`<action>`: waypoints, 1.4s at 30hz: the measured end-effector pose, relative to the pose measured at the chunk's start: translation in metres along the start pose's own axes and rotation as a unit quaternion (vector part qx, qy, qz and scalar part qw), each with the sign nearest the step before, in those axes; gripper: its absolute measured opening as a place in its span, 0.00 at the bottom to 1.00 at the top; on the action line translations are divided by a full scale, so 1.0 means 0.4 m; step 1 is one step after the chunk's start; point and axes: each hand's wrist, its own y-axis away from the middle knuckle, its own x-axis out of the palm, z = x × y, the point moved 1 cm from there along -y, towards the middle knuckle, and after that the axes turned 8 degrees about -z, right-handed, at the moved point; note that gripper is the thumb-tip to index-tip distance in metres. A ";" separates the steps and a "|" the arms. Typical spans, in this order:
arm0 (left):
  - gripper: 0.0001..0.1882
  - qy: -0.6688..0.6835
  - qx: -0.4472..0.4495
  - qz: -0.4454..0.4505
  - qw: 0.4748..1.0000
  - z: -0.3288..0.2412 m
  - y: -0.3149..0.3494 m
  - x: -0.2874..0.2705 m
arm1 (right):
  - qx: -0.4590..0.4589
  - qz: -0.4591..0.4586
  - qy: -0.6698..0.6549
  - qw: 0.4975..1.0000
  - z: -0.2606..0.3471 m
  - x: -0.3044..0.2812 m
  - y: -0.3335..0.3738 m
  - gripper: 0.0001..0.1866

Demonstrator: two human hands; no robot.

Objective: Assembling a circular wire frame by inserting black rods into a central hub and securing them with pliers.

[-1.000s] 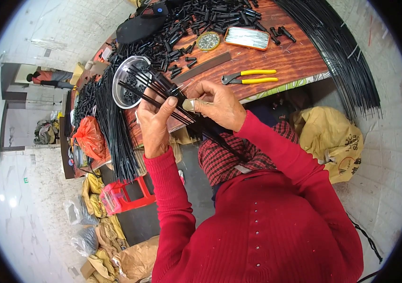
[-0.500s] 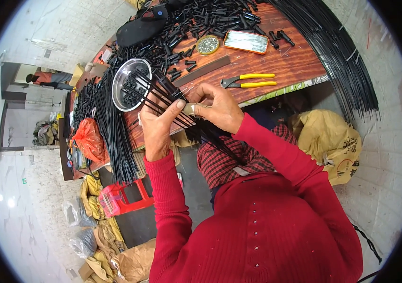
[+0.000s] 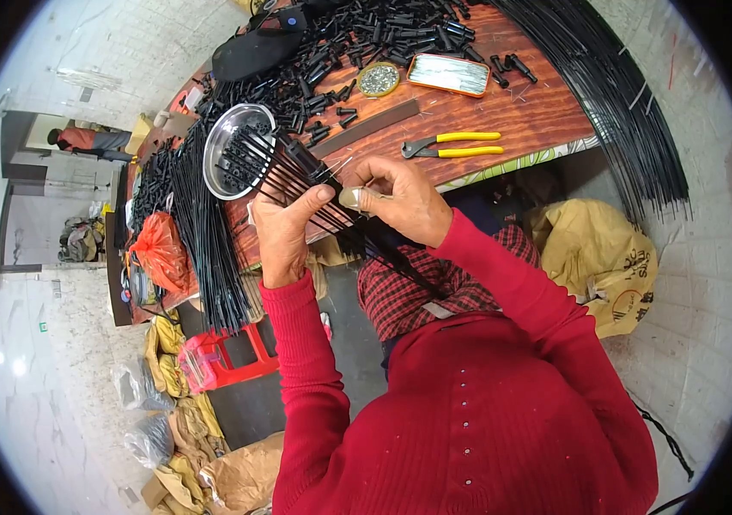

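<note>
My left hand (image 3: pixel 287 225) is closed around several thin black rods (image 3: pixel 331 221). They slant from the bowl side down toward my lap. A black cylindrical fitting (image 3: pixel 304 158) lies against the rods just above my left thumb. A thin silvery pin (image 3: pixel 342 166) shows at the fitting's near end. Right beside it, my right hand (image 3: pixel 407 199) has its thumb and fingers drawn together, with a tan wrap (image 3: pixel 351 198) at the thumb tip. What those fingers hold, if anything, is too small to make out. Behind the rods, a metal bowl (image 3: pixel 214 163) holds small black parts.
Yellow-handled pliers (image 3: pixel 460 145), a tray of pins (image 3: pixel 449 75) and a round dish (image 3: pixel 379 80) of small metal pieces lie on the wooden table (image 3: pixel 546 116). Black fittings are heaped behind. Long rods hang over both sides. A red stool (image 3: pixel 250 365) stands below left.
My right hand has drawn slightly to the right, away from my left thumb, opening a small gap. My left hand still grips the rods, which are tilted a little differently.
</note>
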 end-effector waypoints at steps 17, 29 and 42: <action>0.22 -0.013 0.031 0.024 0.999 -0.012 0.002 0.013 | 0.046 0.025 -0.052 0.997 -0.018 0.006 -0.007 0.07; 0.23 -0.033 0.047 0.016 0.998 -0.014 0.014 0.022 | 0.042 -0.050 0.032 0.997 -0.006 0.015 0.004 0.06; 0.24 0.002 0.005 -0.006 1.000 -0.041 0.063 0.043 | -0.005 -0.018 0.001 1.000 0.026 0.011 0.021 0.06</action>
